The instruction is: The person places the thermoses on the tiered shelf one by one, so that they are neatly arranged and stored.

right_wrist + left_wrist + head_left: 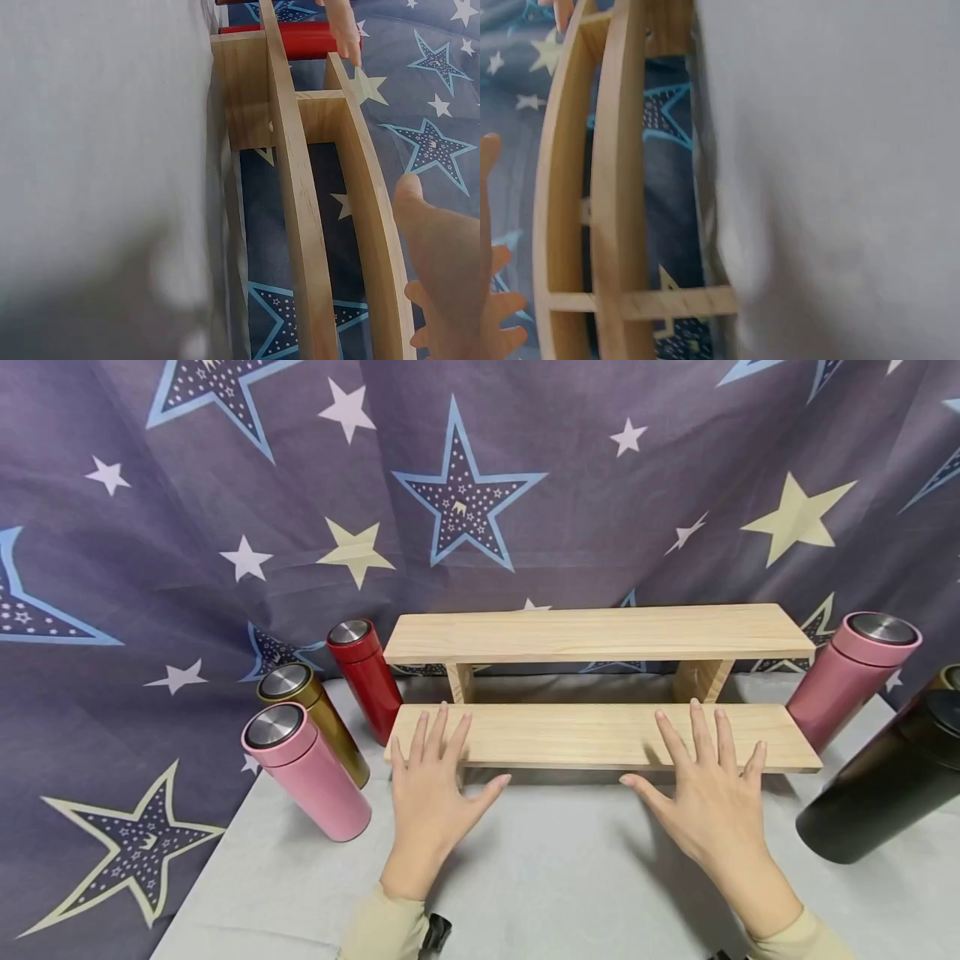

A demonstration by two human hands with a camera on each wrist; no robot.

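On the table (555, 877), the rack (570, 733) ran left to right, beyond the left grip (431, 789) and right grip (708, 793), both spread.

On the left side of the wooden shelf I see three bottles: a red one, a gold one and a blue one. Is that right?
Almost! The third one isn't blue: it's a pink bottle, as the head view shows. The red bottle and gold bottle are right, and all three are left of the wooden shelf.
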